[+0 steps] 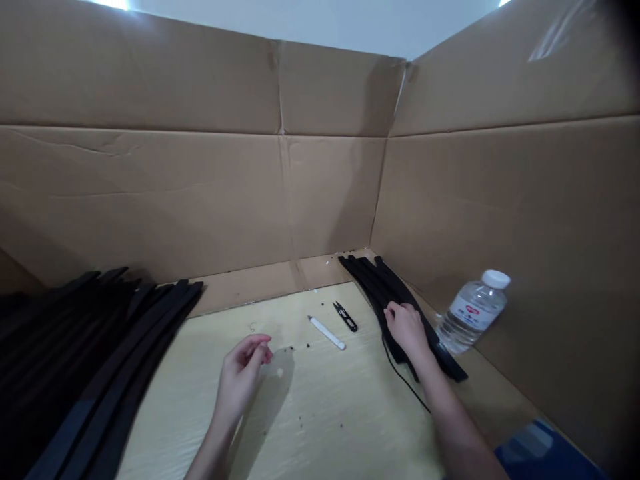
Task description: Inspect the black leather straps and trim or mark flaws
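My right hand [406,327] rests on the pile of black strips [373,283] at the right, its fingers curled round the top of one; the fingertips are partly hidden. Over the pale table top [300,413] hovers my left hand [244,363], its thumb and fingers drawn together with nothing visible in them. Between the hands lie a white pen [327,333] with a pointed tip and small black thread snips [345,317], both flat on the table.
Several long black strips [145,340] are heaped at the left. A clear water bottle [473,312] with a white cap stands by the right cardboard wall [525,200]. A thin black cord [400,375] runs beside the right pile. A blue object [543,453] sits at the lower right.
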A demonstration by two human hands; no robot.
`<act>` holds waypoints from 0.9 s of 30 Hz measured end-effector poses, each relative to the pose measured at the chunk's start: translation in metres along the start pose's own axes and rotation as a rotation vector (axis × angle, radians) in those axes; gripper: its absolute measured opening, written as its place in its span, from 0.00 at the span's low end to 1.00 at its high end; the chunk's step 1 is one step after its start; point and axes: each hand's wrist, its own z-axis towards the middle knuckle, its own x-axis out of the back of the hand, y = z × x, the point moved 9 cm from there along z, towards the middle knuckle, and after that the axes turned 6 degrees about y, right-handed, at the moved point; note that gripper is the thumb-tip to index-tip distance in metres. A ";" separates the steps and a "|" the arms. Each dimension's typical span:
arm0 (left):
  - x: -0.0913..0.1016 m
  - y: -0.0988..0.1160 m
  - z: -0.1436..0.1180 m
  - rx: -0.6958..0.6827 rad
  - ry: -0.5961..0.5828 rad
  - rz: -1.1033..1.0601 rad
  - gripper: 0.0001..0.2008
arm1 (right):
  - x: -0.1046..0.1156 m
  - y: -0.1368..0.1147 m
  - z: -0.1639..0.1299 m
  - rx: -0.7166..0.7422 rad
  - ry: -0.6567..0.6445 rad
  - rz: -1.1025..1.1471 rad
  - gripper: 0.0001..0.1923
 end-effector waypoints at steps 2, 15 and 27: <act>-0.001 -0.001 -0.001 -0.012 -0.010 -0.003 0.12 | -0.001 0.000 0.001 0.017 -0.002 -0.001 0.12; -0.003 -0.005 -0.002 -0.026 -0.043 -0.018 0.09 | 0.000 0.008 0.007 -0.013 -0.011 -0.009 0.13; -0.004 -0.009 0.000 -0.007 -0.032 -0.010 0.10 | 0.000 0.010 0.007 -0.036 -0.081 0.017 0.14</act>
